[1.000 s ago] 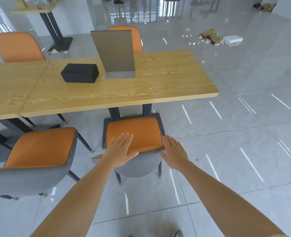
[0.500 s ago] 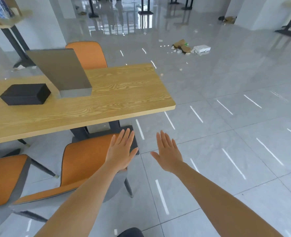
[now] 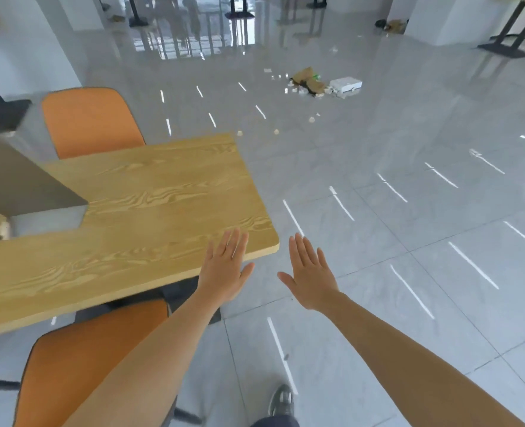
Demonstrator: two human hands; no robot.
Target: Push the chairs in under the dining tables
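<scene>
An orange chair with a grey shell (image 3: 79,362) stands at the lower left, its seat partly under the wooden dining table (image 3: 150,211). My left hand (image 3: 225,268) hovers flat and open over the table's near right corner, touching nothing. My right hand (image 3: 312,275) is open too, palm down, above the bare floor to the right of the table. A second orange chair (image 3: 90,121) stands at the table's far side, its backrest showing above the tabletop.
A grey upright sign stand (image 3: 24,186) sits on the table at the left. Scattered cardboard and a white box (image 3: 345,84) lie on the grey tiled floor beyond. A black table base (image 3: 504,47) stands far right. My shoe (image 3: 281,399) shows at the bottom.
Both hands have come off the near chair's backrest and lifted, open. The view has swung to the right, so the table and chair have shifted to the left.
</scene>
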